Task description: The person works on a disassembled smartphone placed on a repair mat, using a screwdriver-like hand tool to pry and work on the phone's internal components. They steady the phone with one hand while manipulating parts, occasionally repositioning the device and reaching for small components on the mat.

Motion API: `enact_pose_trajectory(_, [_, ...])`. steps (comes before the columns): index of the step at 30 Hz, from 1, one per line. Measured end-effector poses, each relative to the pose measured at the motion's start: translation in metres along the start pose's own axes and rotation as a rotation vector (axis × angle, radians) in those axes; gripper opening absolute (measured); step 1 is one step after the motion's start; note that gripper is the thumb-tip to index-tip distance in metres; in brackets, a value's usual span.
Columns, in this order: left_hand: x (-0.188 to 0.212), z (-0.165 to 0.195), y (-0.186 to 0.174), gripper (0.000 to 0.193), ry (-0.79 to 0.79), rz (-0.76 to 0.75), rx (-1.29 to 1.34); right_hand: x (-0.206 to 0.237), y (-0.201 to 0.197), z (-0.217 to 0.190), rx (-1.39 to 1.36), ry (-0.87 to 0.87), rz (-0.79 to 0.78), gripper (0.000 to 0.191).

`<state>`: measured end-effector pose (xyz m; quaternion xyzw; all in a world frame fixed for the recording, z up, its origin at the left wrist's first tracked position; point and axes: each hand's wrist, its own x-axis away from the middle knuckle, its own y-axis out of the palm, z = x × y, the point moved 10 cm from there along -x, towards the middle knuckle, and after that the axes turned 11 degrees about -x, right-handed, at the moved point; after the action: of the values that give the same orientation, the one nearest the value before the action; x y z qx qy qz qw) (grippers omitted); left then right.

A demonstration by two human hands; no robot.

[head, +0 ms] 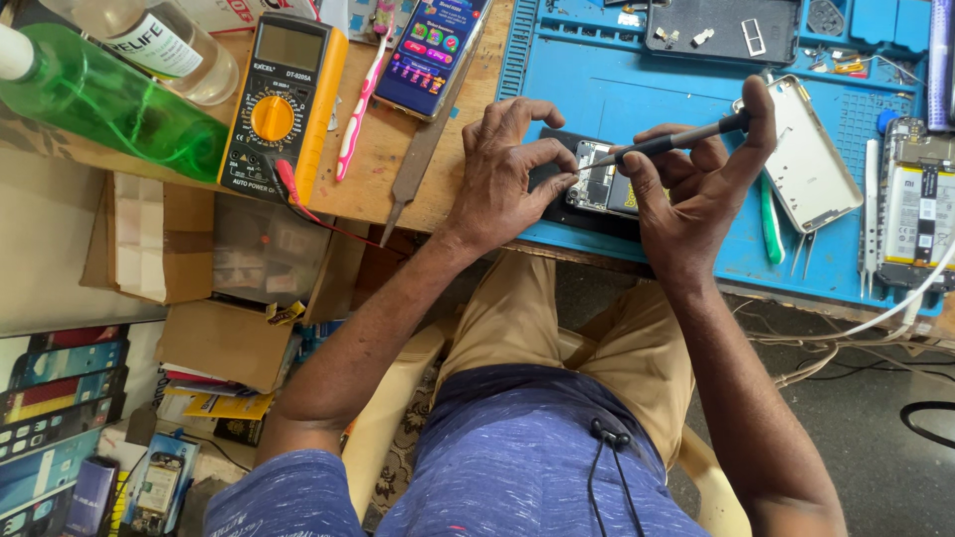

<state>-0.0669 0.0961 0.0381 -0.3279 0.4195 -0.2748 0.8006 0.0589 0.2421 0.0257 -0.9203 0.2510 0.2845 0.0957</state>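
An opened black phone [600, 189] lies on the blue work mat [637, 89] at the near edge of the bench. My left hand [502, 169] rests on its left end, fingers bent and pressing it down. My right hand [696, 189] grips a thin dark screwdriver [662, 145], the index finger capping its top. The tip points left onto the phone's exposed inner board.
A silver back cover [811, 159] and another opened phone [917, 204] lie right on the mat. A yellow multimeter [282, 104], a pink toothbrush [358, 99], a lit smartphone [430, 52], a metal file [418, 164] and a green bottle [109, 104] sit on the wooden bench left.
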Motion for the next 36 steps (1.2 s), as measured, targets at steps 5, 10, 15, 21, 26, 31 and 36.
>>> enact_pose_trajectory(5, [0.001, -0.001, -0.002, 0.015, -0.016, 0.008, 0.005, -0.001, 0.005, -0.010, 0.055, -0.048, -0.019, 0.094])
enact_pose_trajectory(10, [0.001, -0.001, -0.002, 0.015, 0.003, 0.019, -0.008, -0.003, 0.011, -0.015, 0.073, -0.054, -0.042, 0.092])
enact_pose_trajectory(15, [0.002, -0.004, 0.000, 0.016, -0.013, 0.006, 0.006, -0.003, 0.013, -0.015, 0.070, -0.049, -0.049, 0.092])
enact_pose_trajectory(21, [0.003, -0.005, 0.002, 0.016, -0.012, 0.008, -0.005, -0.003, 0.014, -0.017, 0.067, -0.055, -0.059, 0.091])
enact_pose_trajectory(26, [0.002, -0.005, 0.002, 0.016, -0.019, 0.000, -0.002, -0.003, 0.018, -0.022, 0.070, -0.070, -0.077, 0.090])
enact_pose_trajectory(31, [0.002, -0.004, 0.000, 0.015, -0.021, -0.011, -0.001, -0.003, 0.019, -0.021, 0.060, -0.049, -0.073, 0.090])
enact_pose_trajectory(36, [0.003, -0.003, -0.002, 0.015, -0.013, 0.004, 0.000, -0.001, 0.021, -0.024, 0.094, -0.073, -0.090, 0.091])
